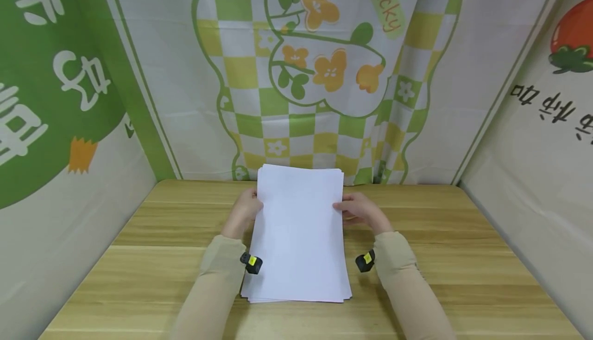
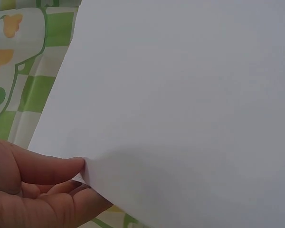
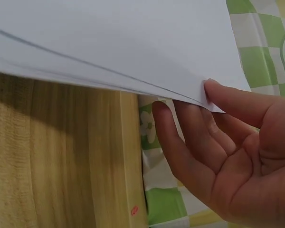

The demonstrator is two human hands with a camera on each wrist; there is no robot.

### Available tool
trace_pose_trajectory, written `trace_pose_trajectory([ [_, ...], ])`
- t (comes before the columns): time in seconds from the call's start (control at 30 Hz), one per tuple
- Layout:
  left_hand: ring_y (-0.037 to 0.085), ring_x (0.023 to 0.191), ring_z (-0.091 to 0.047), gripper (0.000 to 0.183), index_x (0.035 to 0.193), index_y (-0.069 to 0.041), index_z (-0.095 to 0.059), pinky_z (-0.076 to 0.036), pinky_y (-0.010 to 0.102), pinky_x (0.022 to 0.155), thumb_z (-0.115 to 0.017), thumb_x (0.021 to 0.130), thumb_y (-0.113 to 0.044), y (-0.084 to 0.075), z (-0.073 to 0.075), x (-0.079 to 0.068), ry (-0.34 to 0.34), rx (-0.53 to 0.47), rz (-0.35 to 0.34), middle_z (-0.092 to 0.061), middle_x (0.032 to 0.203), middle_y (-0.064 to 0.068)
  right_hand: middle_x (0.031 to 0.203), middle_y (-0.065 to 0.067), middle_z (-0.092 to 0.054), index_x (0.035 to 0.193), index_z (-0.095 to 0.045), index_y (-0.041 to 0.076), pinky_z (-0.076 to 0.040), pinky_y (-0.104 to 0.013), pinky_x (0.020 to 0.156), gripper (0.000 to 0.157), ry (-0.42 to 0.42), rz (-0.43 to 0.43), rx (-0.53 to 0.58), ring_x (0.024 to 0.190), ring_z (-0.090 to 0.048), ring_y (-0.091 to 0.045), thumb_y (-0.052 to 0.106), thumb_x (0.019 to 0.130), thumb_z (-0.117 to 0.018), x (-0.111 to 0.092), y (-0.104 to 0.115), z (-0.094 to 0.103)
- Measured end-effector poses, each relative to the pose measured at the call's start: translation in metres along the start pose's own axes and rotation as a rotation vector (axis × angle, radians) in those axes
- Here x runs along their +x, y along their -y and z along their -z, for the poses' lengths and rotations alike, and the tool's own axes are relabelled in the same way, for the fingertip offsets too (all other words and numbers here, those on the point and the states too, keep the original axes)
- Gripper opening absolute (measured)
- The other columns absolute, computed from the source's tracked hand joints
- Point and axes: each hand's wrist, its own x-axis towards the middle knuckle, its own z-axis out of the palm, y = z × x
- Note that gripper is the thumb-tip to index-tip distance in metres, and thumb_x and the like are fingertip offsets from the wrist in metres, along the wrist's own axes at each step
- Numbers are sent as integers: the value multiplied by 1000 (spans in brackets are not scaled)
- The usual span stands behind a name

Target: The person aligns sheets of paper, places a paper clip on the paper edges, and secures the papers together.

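Note:
Several sheets of white paper [image 1: 298, 237] lie loosely stacked, their edges slightly out of line at the corners. My left hand [image 1: 245, 206] pinches the stack's left edge, thumb on top and fingers beneath, as the left wrist view shows at the sheets [image 2: 171, 95]. On the opposite side my right hand [image 1: 363, 210] pinches the right edge the same way. In the right wrist view the sheets [image 3: 133, 42] fan slightly apart at the edge and stand raised above the table, with the fingers of the right hand [image 3: 232, 156] under them.
A wooden table [image 1: 440, 257] extends under the paper. Behind its far edge hangs a checkered green and yellow curtain [image 1: 250, 93]. Printed fabric walls stand at the left [image 1: 92, 175] and right [image 1: 523, 175]. Small black cameras are worn on both wrists.

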Motion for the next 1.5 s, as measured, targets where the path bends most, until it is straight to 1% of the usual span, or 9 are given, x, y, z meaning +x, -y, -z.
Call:
trace_pose_trajectory([
  [0.13, 32, 109, -43, 54, 134, 11, -40, -40, 42, 88, -33, 81, 12, -2, 1, 0, -2, -4, 3, -43, 138, 26, 86, -4, -58, 124, -56, -1, -53, -45, 87, 38, -26, -8, -9, 75, -60, -15, 19, 92, -61, -3, 1, 2],
  [0.3, 32, 112, -44, 54, 135, 10, -39, -41, 44, 93, -34, 81, 12, -4, 1, 1, -5, -29, 2, -43, 137, 26, 90, -5, -63, 119, -60, 1, -49, -48, 92, 37, -55, -8, -37, 77, -63, -14, 24, 91, -64, -6, 3, 3],
  [0.43, 33, 116, -44, 54, 136, 9, -37, -41, 48, 98, -34, 82, 11, -6, 2, -1, -3, -59, 4, -43, 138, 26, 86, -5, -64, 115, -62, 0, -50, -49, 91, 34, -75, 18, -49, 75, -63, -15, 24, 91, -64, -8, 5, 3],
  [0.6, 34, 120, -44, 51, 134, 8, -38, -38, 49, 101, -34, 83, 10, -9, 3, -4, -17, -74, -24, -44, 136, 25, 82, -4, -64, 114, -62, -2, -51, -49, 87, 33, -87, 67, -31, 70, -63, -14, 21, 91, -64, -12, 11, 4],
  [0.77, 30, 109, -46, 40, 125, 9, -41, -40, 40, 91, -35, 85, 9, -13, 4, -6, -40, -69, -69, -49, 126, 26, 82, -3, -66, 110, -63, -2, -54, -46, 83, 29, -102, 118, -11, 73, -64, -16, 20, 91, -64, -16, 13, 5],
  [0.93, 29, 103, -47, 35, 123, 10, -42, -39, 36, 86, -36, 88, 7, -15, 4, -8, -61, -82, -100, -50, 119, 26, 80, -1, -62, 105, -62, -1, -57, -33, 72, 27, -141, 148, -26, 76, -61, -17, 23, 91, -64, -18, 14, 4],
  [1.03, 28, 101, -48, 35, 123, 9, -42, -40, 35, 85, -37, 89, 6, -17, 3, -10, -75, -99, -106, -51, 116, 25, 81, 0, -60, 104, -62, 0, -56, -29, 70, 27, -166, 151, -20, 76, -59, -16, 24, 92, -64, -19, 15, 4],
  [1.27, 26, 92, -51, 33, 121, 9, -44, -40, 31, 78, -37, 89, 7, -25, 2, -17, -122, -162, -138, -55, 104, 22, 85, -2, -61, 107, -63, 0, -56, -30, 72, 29, -196, 193, 27, 78, -58, -16, 24, 92, -63, -23, 20, 3],
  [1.5, 26, 97, -51, 33, 123, 7, -44, -41, 33, 83, -38, 91, 4, -33, 4, -23, -125, -202, -161, -56, 109, 23, 90, -3, -62, 109, -64, 1, -55, -30, 75, 31, -239, 221, 78, 78, -60, -13, 27, 92, -63, -28, 25, 1],
])
